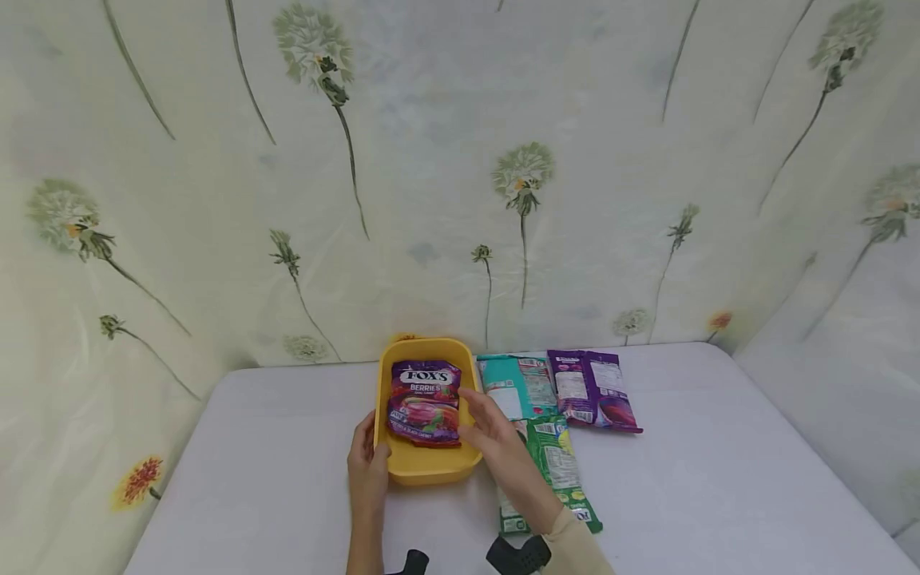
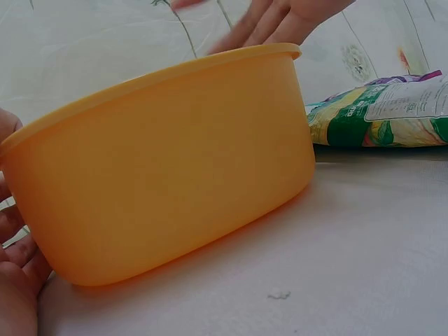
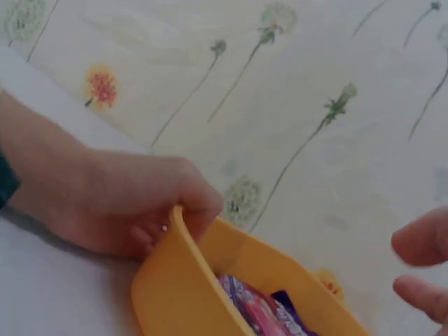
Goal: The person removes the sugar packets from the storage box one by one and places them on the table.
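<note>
A yellow plastic tub (image 1: 424, 473) stands on the white table with a purple-red bag of Fox's Berries candy (image 1: 424, 403) lying inside, label up. At its left side my left hand (image 1: 368, 463) grips the wall, the thumb over the rim and the fingers outside, as the right wrist view also shows (image 3: 140, 199). Above the tub's right rim is my right hand (image 1: 506, 455). Its thumb and fingers are spread apart with nothing between them, close to the candy bag's right edge. Whether they touch the bag is unclear.
Right of the tub lie a green bag (image 1: 562, 471), partly under my right forearm in the head view, a teal bag (image 1: 513, 391) and a purple bag (image 1: 596, 389). A flower-print sheet (image 1: 431, 200) hangs behind the table (image 1: 287, 463).
</note>
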Tool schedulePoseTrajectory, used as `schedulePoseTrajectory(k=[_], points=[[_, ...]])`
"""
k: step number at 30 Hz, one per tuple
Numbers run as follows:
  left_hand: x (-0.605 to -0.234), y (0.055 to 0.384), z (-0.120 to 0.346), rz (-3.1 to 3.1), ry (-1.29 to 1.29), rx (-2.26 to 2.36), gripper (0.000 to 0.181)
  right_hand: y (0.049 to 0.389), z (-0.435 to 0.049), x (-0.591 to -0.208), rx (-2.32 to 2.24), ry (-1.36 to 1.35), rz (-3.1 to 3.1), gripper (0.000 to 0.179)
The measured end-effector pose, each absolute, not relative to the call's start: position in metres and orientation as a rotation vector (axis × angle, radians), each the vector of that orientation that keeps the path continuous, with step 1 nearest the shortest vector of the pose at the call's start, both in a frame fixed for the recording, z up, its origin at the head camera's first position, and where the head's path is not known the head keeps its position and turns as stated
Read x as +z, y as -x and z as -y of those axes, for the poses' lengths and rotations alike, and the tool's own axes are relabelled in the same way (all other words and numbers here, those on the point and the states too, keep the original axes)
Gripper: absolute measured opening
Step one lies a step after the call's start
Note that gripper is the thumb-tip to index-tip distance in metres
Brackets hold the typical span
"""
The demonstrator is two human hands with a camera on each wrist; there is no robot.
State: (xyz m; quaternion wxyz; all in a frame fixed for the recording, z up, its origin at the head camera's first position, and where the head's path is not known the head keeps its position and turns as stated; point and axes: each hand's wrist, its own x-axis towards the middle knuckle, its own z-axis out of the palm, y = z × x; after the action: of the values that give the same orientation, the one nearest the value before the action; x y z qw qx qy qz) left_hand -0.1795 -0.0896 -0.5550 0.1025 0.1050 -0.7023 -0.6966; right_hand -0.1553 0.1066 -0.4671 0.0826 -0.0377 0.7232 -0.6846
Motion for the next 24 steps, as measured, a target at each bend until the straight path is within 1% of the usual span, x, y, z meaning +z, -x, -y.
schedulePoseTrajectory(k=[2,7,12,16,24], points=[[-0.554,0.180,0.089,2.069,-0.309,-2.062,0.056,0.160,-0.101,-0.464,-2.009,-0.006,-2.162,0.053],[-0.552,0.180,0.088,2.049,-0.317,-2.070,0.056,0.172,-0.088,-0.463,-1.954,-0.142,-2.114,0.054],[-0.554,0.180,0.087,2.046,-0.314,-2.074,0.057,0.183,-0.082,-0.472,-1.907,-0.187,-2.101,0.058],[-0.555,0.180,0.087,2.046,-0.313,-2.064,0.057,0.190,-0.081,-0.476,-1.895,-0.209,-2.085,0.066],[-0.554,0.179,0.086,2.054,-0.328,-2.053,0.057,0.204,-0.076,-0.481,-2.010,-0.277,-1.960,0.073]])
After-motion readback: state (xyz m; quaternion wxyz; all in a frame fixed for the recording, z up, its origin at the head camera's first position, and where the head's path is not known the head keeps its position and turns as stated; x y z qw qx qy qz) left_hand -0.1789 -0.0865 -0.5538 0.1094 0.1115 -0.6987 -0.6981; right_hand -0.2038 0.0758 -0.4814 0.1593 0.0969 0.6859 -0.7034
